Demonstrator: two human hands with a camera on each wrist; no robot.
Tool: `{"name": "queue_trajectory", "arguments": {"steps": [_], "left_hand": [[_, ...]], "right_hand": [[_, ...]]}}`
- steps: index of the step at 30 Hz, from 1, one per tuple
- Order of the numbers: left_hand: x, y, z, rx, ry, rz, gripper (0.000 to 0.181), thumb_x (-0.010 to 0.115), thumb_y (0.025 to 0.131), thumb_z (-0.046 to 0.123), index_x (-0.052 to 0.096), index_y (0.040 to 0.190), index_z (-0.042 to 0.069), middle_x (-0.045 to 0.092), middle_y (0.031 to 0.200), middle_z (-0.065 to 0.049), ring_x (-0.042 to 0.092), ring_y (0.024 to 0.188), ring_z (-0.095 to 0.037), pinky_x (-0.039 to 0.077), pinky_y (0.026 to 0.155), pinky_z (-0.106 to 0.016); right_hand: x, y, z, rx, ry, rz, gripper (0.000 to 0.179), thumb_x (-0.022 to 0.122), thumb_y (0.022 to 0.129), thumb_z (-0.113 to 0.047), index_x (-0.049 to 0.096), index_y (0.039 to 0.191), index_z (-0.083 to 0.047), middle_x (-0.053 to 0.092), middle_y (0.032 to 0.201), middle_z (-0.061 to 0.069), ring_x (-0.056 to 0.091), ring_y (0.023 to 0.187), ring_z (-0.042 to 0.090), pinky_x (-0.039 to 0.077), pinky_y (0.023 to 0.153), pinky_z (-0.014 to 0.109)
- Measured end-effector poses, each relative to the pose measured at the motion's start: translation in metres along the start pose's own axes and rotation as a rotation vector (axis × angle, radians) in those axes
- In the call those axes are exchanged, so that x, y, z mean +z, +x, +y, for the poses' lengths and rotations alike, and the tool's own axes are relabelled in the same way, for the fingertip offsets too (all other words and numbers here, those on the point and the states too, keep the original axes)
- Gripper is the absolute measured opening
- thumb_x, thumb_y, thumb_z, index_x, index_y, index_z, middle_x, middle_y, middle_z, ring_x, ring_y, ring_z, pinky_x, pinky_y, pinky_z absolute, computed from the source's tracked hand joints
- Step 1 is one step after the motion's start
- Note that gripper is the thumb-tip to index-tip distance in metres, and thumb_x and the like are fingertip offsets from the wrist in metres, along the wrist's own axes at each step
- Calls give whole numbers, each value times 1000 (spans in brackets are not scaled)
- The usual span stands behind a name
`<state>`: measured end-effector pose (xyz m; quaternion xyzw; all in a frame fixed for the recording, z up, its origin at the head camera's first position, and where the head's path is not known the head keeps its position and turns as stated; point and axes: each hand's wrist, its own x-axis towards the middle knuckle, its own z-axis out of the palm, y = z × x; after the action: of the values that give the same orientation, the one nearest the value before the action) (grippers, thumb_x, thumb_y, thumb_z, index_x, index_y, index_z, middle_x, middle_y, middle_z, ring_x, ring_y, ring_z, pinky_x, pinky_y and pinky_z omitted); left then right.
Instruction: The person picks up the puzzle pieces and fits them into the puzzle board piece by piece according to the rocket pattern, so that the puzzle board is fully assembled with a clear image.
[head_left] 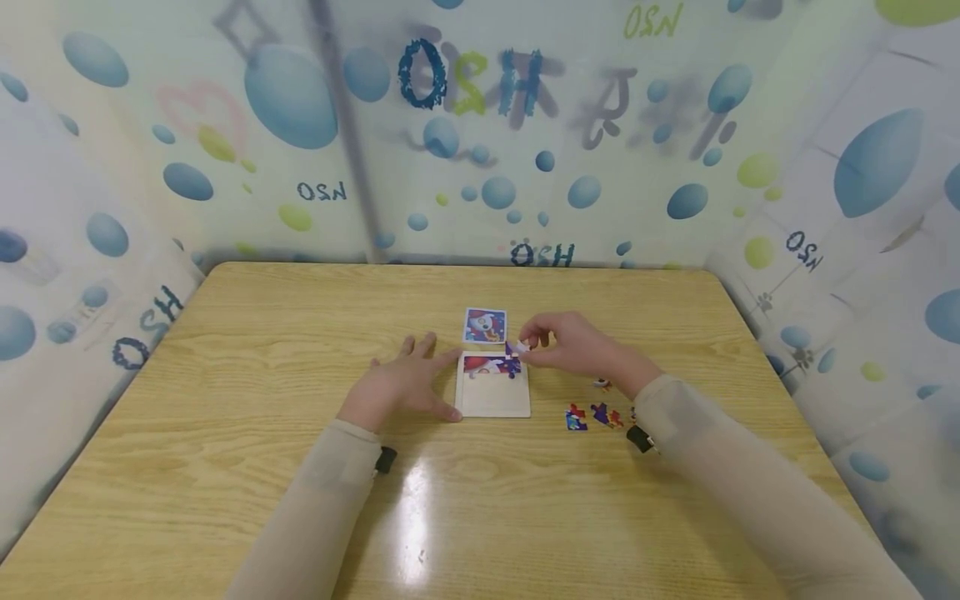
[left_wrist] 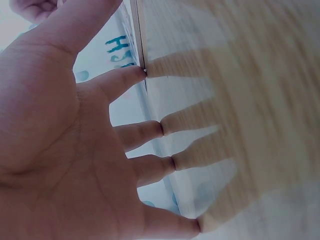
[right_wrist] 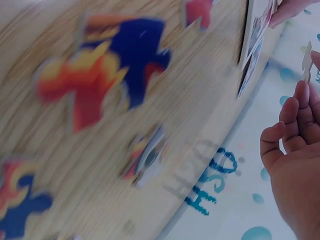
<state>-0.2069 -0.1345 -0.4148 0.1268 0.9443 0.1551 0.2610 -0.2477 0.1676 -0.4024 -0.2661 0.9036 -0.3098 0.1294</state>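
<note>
A pale jigsaw tray (head_left: 492, 400) lies on the table, its far strip filled with joined red, white and purple puzzle pieces (head_left: 487, 364). Spread fingers of my left hand (head_left: 405, 385) rest at the tray's left side, thumb by the near left corner. In the left wrist view that hand's (left_wrist: 85, 150) fingertips touch the tabletop. Over the tray's far right corner, my right hand (head_left: 566, 343) pinches a puzzle piece (head_left: 522, 347) between thumb and fingers. The right wrist view catches this piece (right_wrist: 307, 62) edge-on. Just beyond the tray sits a small square picture card (head_left: 486, 326).
Several loose puzzle pieces (head_left: 576, 417) lie right of the tray, some partly behind my right forearm. Close up, a blue piece (right_wrist: 142, 55) and a piece with an eye (right_wrist: 150, 157) show. A patterned wall (head_left: 480, 167) stands behind the wooden table (head_left: 300, 325).
</note>
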Motion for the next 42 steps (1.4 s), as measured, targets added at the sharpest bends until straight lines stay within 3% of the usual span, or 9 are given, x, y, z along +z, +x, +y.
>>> {"name": "queue_trajectory", "arguments": {"steps": [10,27,38,42], "left_hand": [[-2,-2,2,-4,9,-4,108,85,90,61,25,176,35,-1,187,-15,-5,171,-50,6,121,-93],[-3,-1,1,7,19,-3,109,85,89,63,26,176,35,-1,187,-16,-4,170,-51,6,121,-93],[9,20,-14,12,38,-1,118,85,80,77,25,175,42,-2,187,-15,-3,170,-54,5,115,-98],[7,18,-12,6,39,-2,116,85,81,75,26,175,41,-1,187,-14,-3,170,-52,7,116,-97]], "right_hand": [[19,14,-13,45,41,-43,21,82,101,-31,75,114,-17,68,100,0,59,93,19,52,76,30],[46,26,-24,-29,79,-86,15,81,102,-26,76,113,-16,67,94,-1,59,86,14,54,75,25],[56,28,-28,7,55,-120,18,81,102,-26,77,116,-16,68,95,-2,60,88,15,54,78,27],[58,27,-30,18,46,-138,20,82,101,-24,77,117,-14,72,98,-2,62,90,15,57,82,27]]}}
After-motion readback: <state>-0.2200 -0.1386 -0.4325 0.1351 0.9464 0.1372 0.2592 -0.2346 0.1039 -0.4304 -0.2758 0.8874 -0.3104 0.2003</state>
